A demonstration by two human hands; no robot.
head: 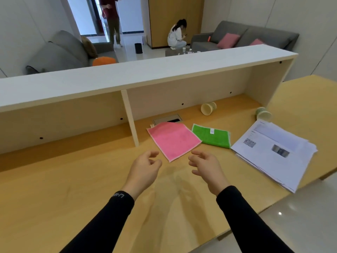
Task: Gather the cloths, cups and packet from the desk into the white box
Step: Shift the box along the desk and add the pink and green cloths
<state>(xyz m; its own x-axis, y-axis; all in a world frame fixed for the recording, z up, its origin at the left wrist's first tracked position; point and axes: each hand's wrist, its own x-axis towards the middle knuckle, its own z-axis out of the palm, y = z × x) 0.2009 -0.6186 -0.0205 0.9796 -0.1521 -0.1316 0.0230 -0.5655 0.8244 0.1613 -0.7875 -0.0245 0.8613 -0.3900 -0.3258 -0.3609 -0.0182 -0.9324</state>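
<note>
A pink cloth (pixel 174 139) lies flat on the table, and a green cloth (pixel 211 136) lies just beside it. Two paper cups (pixel 208 108) (pixel 263 114) lie tipped on their sides behind the cloths, well apart.

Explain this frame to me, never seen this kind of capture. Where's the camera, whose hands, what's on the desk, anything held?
There is no robot: a person wears one wide-angle camera on the head, looking forward and down. The bare left hand and right hand, in black sleeves, hover over the light wooden desk with fingers loosely curled, holding nothing. Ahead lie a flat pink cloth and a green cloth with a white tag. Two pale paper cups lie tipped on their sides: one near the shelf's back wall, one further right. A stack of printed white papers sits on the right. No white box or packet is visible.
</note>
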